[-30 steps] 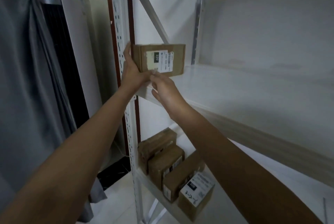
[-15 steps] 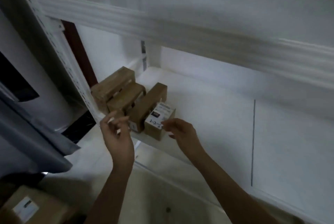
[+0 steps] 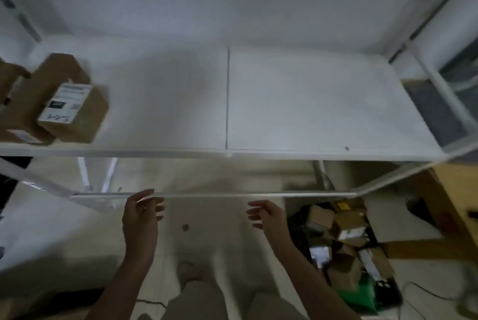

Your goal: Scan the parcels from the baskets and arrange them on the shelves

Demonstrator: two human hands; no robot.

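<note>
My left hand [image 3: 141, 216] and my right hand [image 3: 266, 215] hang empty with fingers apart, below the front edge of the white shelf [image 3: 310, 112]. Several brown cardboard parcels [image 3: 69, 102] with white labels stand at the shelf's far left. Down on the floor at the lower right, a dark basket [image 3: 297, 231] holds a pile of small brown and white parcels [image 3: 346, 231]. My right hand is a short way left of that basket.
A white metal rail [image 3: 232, 194] of the rack runs just above my hands. A wooden piece of furniture [image 3: 457, 190] stands at the right. Cables [image 3: 426, 291] lie on the pale floor. My trouser legs [image 3: 196, 299] show at the bottom.
Both hands let go of the parcel set on the upper shelf and dropped low. My view swung down and right, from the upper shelf to the lower shelf and the basket.
</note>
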